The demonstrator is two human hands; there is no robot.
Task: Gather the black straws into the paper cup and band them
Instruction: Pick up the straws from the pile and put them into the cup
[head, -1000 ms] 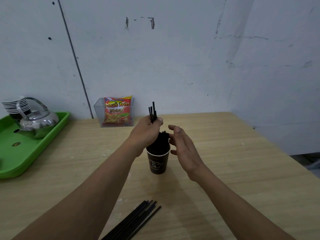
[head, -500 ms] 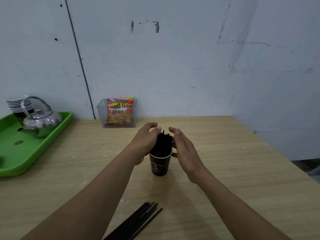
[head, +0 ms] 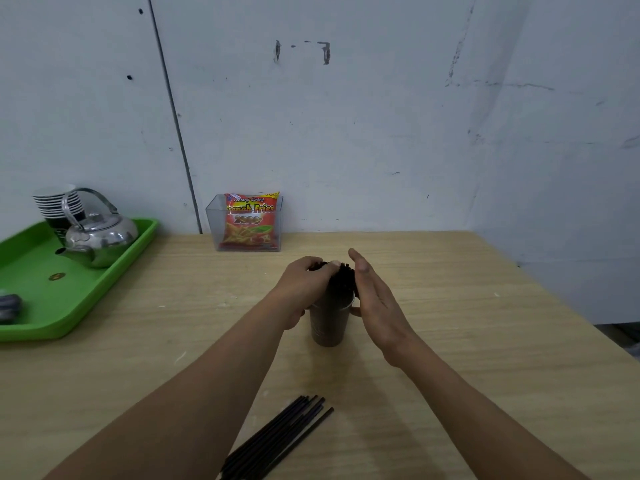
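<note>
A dark paper cup [head: 328, 323] stands upright in the middle of the wooden table [head: 467, 341], packed with a bunch of black straws [head: 343, 280] that stick out of its top. My left hand [head: 304, 289] curls over the left side of the straw tops and holds them. My right hand [head: 372, 296] lies flat with straight fingers against the right side of the bunch. A second pile of black straws [head: 277, 441] lies loose on the table near the front edge. No band is visible.
A green tray [head: 69, 306] at the left carries a steel kettle [head: 100, 237] and a stack of paper cups [head: 57, 206]. A clear box with a red snack packet [head: 250, 221] stands against the wall behind the cup.
My left hand has pushed the few raised straws down into the cup and now curls over the tops. My right hand has closed in flat against the bunch.
</note>
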